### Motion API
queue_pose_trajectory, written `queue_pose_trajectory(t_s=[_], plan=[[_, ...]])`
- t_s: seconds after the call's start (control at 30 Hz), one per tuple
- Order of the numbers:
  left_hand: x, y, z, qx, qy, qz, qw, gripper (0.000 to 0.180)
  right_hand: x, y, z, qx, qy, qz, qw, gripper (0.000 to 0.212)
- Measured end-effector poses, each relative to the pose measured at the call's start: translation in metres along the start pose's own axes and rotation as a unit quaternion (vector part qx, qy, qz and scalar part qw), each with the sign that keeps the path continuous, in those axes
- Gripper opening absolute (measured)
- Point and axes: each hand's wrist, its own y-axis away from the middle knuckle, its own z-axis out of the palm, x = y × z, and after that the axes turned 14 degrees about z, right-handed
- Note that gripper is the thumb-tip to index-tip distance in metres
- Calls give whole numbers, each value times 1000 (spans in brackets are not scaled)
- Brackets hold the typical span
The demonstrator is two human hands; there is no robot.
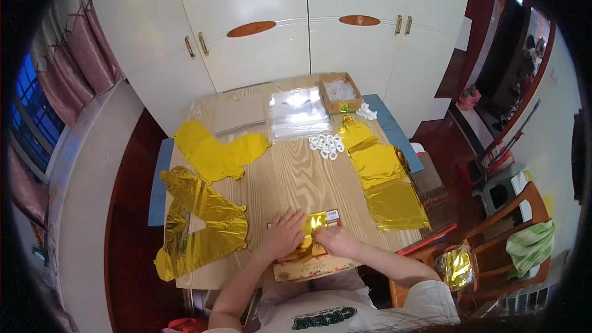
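A folded piece of gold foil [316,219] lies between my hands near the table's front edge. My left hand [285,234] presses on its left side with the fingers stretched out. My right hand [336,242] is closed at the foil's right side, its fingertips pinching the foil. Under both hands is a flat cardboard box [313,266] with a printed leaf pattern, partly covered by hands and foil. A small white label [333,214] shows beyond my right hand.
Flat gold foil balloons lie on the left [206,225] and right [385,179] of the wooden table [296,179]. Farther back are white rings [327,145], clear plastic sleeves [300,111], grey card [240,113] and an open carton [342,90]. A wooden chair [530,209] stands at right.
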Motion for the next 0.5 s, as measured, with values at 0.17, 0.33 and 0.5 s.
queue_pose_trajectory(t_s=[0.17, 0.33, 0.5], plan=[[35, 29, 8, 14, -19, -10, 1000, 59, -36, 26, -7, 19, 27, -11, 999, 15], [49, 37, 7, 24, -38, -8, 999, 58, -41, 37, -6, 4, 33, -10, 999, 15], [51, 37, 7, 26, -47, -17, 998, 59, -43, 33, -15, -1, 6, -26, 1000, 20]])
